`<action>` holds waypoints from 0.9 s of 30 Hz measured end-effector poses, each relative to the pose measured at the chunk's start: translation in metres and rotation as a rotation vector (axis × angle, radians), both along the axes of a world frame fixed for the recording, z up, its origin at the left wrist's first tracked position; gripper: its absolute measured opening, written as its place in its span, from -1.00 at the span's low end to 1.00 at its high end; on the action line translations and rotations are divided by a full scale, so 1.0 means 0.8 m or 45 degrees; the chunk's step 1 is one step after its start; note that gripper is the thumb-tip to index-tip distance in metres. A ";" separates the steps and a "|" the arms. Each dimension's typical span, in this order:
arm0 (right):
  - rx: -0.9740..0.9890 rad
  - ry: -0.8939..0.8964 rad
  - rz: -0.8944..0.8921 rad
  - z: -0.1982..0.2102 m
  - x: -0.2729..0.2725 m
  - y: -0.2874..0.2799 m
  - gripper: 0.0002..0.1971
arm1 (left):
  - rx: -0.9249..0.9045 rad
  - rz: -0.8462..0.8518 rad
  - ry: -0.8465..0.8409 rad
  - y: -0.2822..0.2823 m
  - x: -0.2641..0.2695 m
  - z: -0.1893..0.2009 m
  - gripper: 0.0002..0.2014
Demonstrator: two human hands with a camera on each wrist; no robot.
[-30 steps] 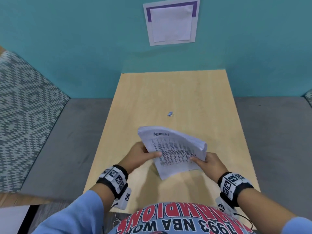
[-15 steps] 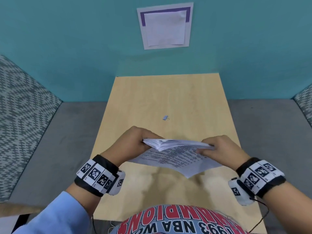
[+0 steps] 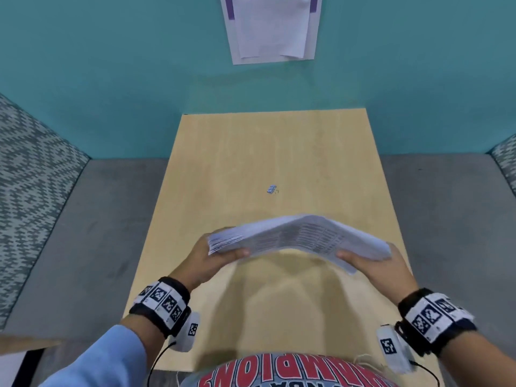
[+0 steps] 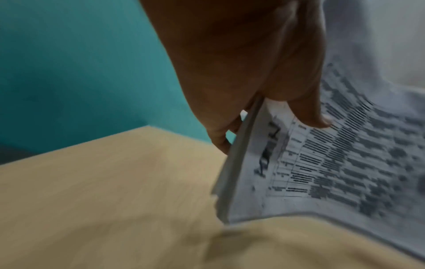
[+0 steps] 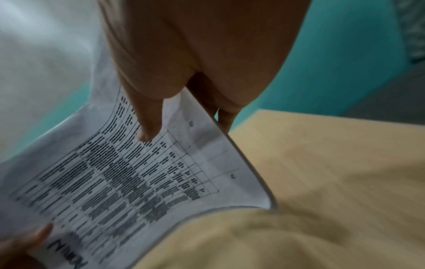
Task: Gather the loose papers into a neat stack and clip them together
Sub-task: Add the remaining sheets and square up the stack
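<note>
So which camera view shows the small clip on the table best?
The head view. The clip lies alone on the table, beyond the papers that the left hand and right hand hold. Neither wrist view shows the clip; both show only hand, papers and bare table.

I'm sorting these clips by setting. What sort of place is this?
Probably an office or study booth: a light wooden table set against a teal wall with a paper notice on it, and grey upholstered bench seating along both sides.
</note>
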State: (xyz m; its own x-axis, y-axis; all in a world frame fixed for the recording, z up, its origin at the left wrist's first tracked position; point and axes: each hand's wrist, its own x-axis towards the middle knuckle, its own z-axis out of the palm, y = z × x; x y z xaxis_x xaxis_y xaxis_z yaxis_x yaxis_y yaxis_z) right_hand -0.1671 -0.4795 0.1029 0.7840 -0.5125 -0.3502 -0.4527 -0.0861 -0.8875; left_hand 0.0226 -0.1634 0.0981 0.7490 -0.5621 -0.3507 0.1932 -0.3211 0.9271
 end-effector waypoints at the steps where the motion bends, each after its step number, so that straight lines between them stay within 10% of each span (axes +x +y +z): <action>1: -0.007 0.092 0.018 -0.022 -0.004 0.001 -0.88 | 0.076 -0.075 0.032 0.003 0.001 -0.020 -0.66; 9: -0.041 0.244 0.062 -0.050 0.005 0.008 -0.72 | 0.247 0.078 0.005 0.016 0.003 -0.065 -0.81; 13: -0.037 -0.009 0.134 -0.033 0.001 -0.002 -0.96 | 0.128 0.111 -0.144 0.015 0.007 -0.048 -0.90; 21: -0.090 0.351 0.120 -0.086 -0.008 -0.013 -0.75 | 0.293 -0.146 -0.150 0.028 -0.007 -0.072 -0.38; 25: -0.103 0.404 0.094 -0.069 -0.006 -0.032 -0.80 | 0.408 -0.044 -0.166 0.014 -0.004 -0.062 -0.90; 27: -0.170 0.350 0.080 -0.050 -0.011 -0.038 -0.83 | 0.452 -0.117 -0.401 0.011 0.001 -0.045 -0.86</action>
State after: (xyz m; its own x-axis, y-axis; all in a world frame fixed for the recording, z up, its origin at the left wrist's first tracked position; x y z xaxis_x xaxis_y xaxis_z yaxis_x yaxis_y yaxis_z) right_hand -0.1763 -0.5102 0.0630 0.7007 -0.5218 -0.4865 -0.6645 -0.2290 -0.7114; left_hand 0.0237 -0.1547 0.0624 0.8027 -0.5173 -0.2966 -0.1234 -0.6308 0.7660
